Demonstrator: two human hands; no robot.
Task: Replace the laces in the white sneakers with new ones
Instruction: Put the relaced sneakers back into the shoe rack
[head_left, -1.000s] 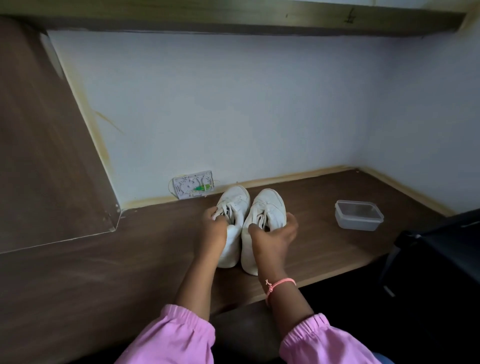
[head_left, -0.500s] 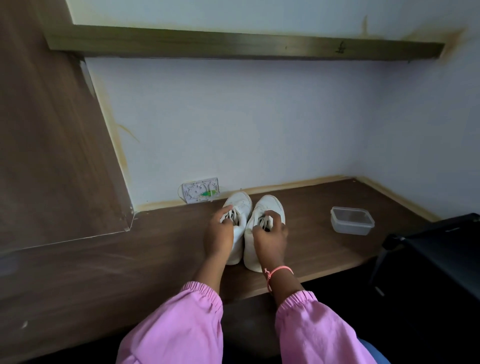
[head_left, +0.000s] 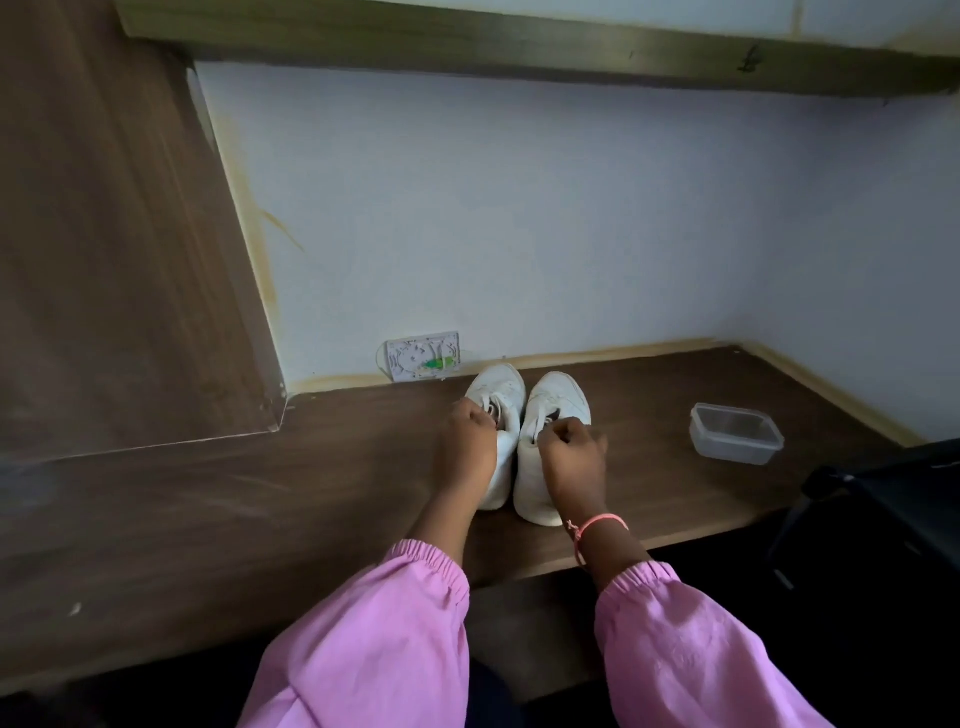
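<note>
white sneakers (head_left: 524, 410), pink sleeves (head_left: 374, 639); brown desk (head_left: 208, 509)

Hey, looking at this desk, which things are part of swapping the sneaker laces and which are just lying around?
Part of the job:
left sneaker, under the left hand
right sneaker, under the right hand
old laces, still threaded

Just lying about:
clear plastic container, right of the shoes
wall socket plate
dark chair
</note>
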